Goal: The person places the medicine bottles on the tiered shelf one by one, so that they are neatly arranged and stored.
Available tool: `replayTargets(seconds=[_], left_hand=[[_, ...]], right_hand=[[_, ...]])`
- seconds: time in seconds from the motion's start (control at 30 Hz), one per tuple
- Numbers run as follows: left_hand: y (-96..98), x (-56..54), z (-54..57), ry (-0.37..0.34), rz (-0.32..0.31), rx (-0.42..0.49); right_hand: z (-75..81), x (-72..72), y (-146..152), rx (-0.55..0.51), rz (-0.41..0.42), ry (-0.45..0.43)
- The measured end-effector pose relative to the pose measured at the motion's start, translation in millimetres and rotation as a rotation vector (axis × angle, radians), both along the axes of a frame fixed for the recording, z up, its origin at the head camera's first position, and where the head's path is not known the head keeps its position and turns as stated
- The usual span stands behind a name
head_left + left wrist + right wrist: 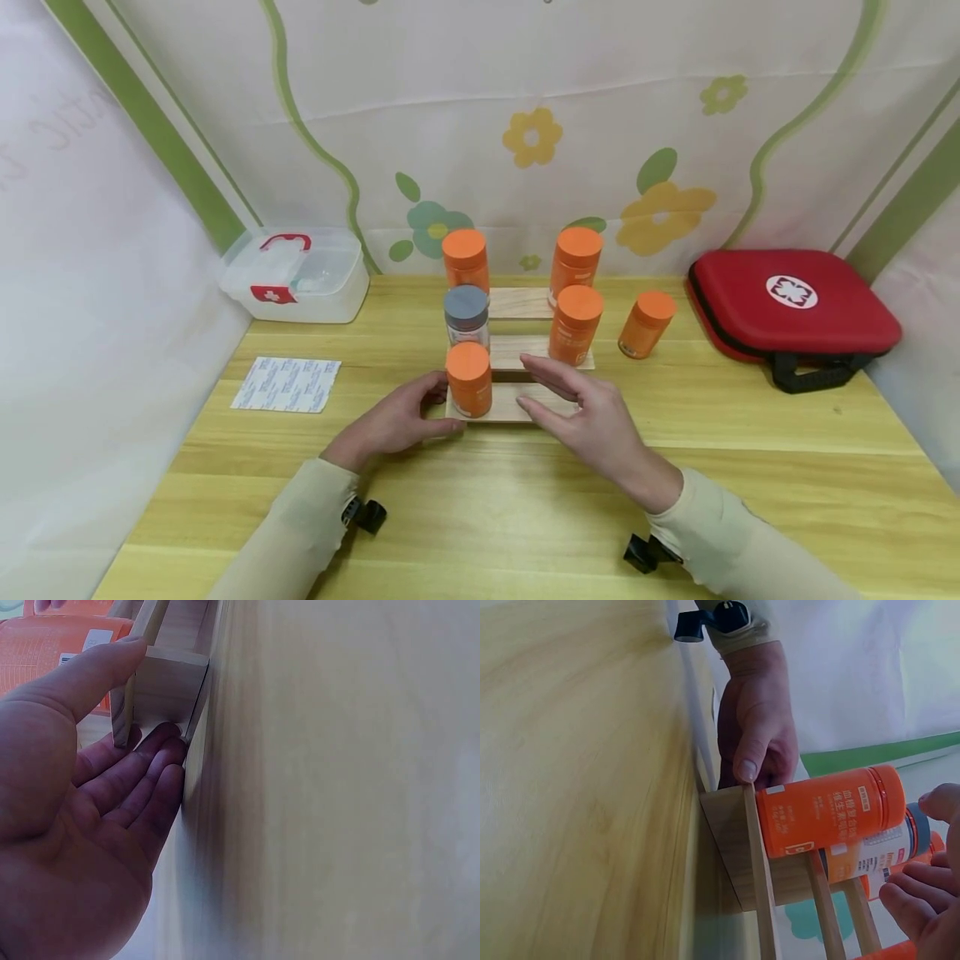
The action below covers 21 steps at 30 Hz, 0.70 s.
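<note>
A wooden three-step rack (517, 402) stands mid-table. My left hand (401, 417) grips its front left corner, thumb on the front board (124, 705) and fingers at the side panel. Near the thumb, an orange bottle (829, 810) stands upright on the lowest step. Behind it are a grey-lidded bottle (467, 312) on the middle step and another orange bottle (465, 260) on the top one. At the right ends of the middle and top steps stand two more orange bottles, the nearer bottle (576, 325) just beyond my right hand (588, 417). This hand hovers over the lowest step, fingers apart, holding nothing.
One orange bottle (647, 325) stands on the table right of the rack. A red first-aid case (795, 308) lies further right. At the left are a clear plastic box (330, 283) with red clasps and a white printed packet (287, 384). A patterned curtain hangs behind.
</note>
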State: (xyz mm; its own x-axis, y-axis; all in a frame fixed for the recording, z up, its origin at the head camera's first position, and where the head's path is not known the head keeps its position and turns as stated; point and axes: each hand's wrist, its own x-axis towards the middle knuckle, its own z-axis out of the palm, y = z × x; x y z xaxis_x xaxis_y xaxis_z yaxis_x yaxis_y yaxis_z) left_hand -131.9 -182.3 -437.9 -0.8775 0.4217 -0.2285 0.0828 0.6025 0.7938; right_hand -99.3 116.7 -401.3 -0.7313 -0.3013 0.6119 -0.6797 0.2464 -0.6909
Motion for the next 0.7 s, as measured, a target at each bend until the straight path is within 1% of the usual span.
replayTargets(seconds=[0.2,0.47,0.7], left_hand=[[0.1,-0.5,0.2,0.003,-0.001,0.005],[0.7,-0.5,-0.8,0.012,-0.006,0.004],[-0.4,-0.1,-1.1,0.013,-0.009,0.006]], right_hand=[[4.2,2.1,10.5,0.016,-0.023,0.040],[8.7,7.9,27.6,0.003,-0.038,0.036],[8.0,8.4,43.1,0.010,-0.057,0.042]])
